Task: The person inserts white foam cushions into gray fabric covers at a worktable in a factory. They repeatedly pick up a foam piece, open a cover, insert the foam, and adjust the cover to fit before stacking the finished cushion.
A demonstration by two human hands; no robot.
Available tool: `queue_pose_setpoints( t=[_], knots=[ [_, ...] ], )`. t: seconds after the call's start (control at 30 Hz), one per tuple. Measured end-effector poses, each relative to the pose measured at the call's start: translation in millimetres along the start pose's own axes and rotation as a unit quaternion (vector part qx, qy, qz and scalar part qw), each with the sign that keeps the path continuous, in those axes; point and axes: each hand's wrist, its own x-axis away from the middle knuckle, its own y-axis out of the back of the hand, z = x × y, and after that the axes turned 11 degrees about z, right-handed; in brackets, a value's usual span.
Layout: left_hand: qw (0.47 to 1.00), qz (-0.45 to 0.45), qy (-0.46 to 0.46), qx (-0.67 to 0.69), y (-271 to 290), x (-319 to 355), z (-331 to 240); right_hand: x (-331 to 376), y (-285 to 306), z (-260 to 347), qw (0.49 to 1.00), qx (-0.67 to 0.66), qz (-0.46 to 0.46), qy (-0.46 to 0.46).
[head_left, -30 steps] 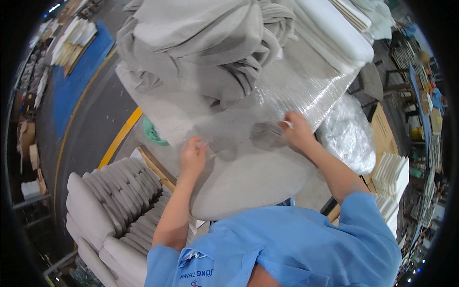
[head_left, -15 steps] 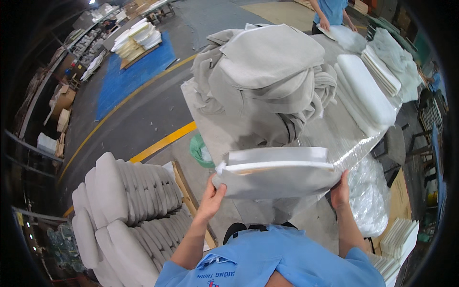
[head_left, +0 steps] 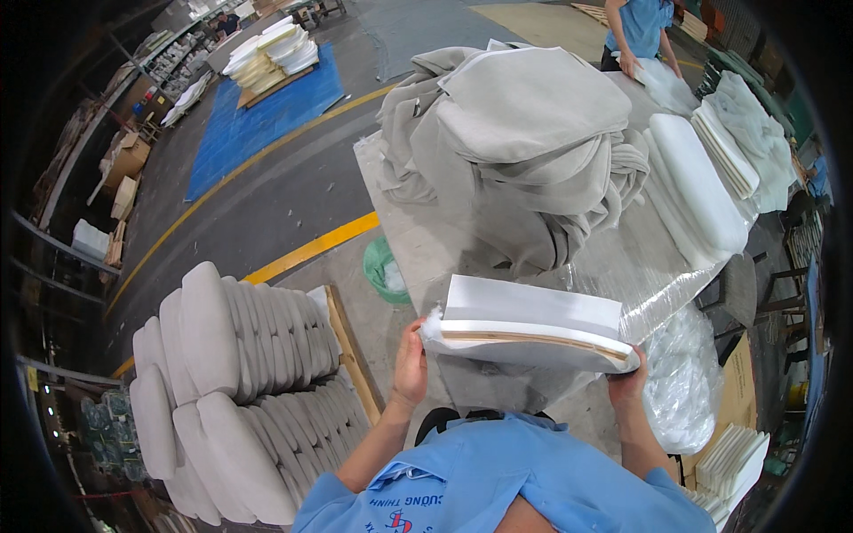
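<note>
Between my hands I hold a cushion with a light grey cover (head_left: 533,355), tilted so that its right end hangs lower. Along its open edge show white padding, a thin wooden board edge and a raised pale flap (head_left: 533,302). My left hand (head_left: 411,364) grips the left end beside a tuft of white fibre. Closed round the other end is my right hand (head_left: 627,380), its fingers partly hidden underneath. Just beyond the cushion lies a big heap of grey fabric covers (head_left: 533,115) on the plastic-covered table (head_left: 613,289).
Rows of grey cushions (head_left: 209,338) stand at the left by a wooden plank (head_left: 353,355). A green bin (head_left: 380,277) is beside the table. White padding (head_left: 697,182) lies on the table's right. Clear plastic bags (head_left: 684,382) are below. Across the table, a co-worker's hand (head_left: 629,64) touches white material.
The cushion has tipped, its right end going down and its left end up, and turned so that more of the wooden edge shows. Both hands keep their hold. My view has shifted slightly.
</note>
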Motion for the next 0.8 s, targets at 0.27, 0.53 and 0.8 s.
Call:
queue_pose_setpoints(
  t=[0.27,0.53,0.8],
  knots=[
    [0.983,-0.155,-0.011,0.096,5.5,-84.1,-25.2,63.3,-50.0,-16.0,0.997,0.015,0.019,-0.070],
    [0.994,-0.076,0.015,0.081,23.1,-227.2,-52.9,69.4,-137.1,-75.9,0.926,0.124,0.272,-0.232],
    [0.991,-0.060,0.066,0.098,-4.3,-240.3,-27.5,-59.6,-270.6,-27.7,0.781,0.447,0.411,0.147]
  ],
)
